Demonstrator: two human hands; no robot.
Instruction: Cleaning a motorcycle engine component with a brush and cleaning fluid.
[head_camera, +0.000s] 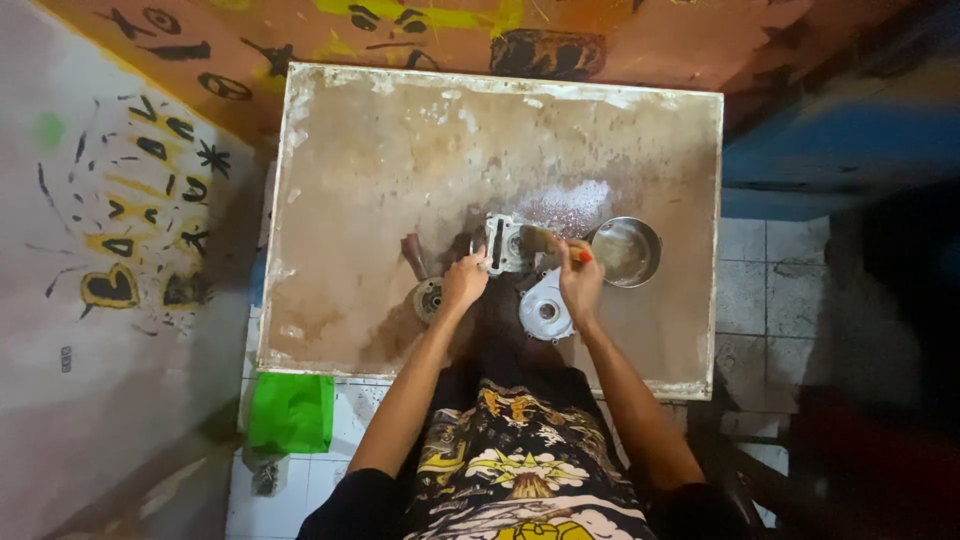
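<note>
A silvery metal engine part (503, 243) stands on the stained worktable (380, 160). My left hand (464, 281) grips its left side. My right hand (579, 278) holds a brush with an orange-red handle (572, 251), its bristles touching the right side of the part. A round grey engine cover (545, 308) lies just under my right hand. Another round metal piece (428, 297) lies by my left wrist.
A steel bowl (626, 250) stands to the right of the brush. A small dark reddish object (412, 254) stands left of the part. A green bag (292, 411) hangs below the table's front left corner. Painted walls close in at left and behind.
</note>
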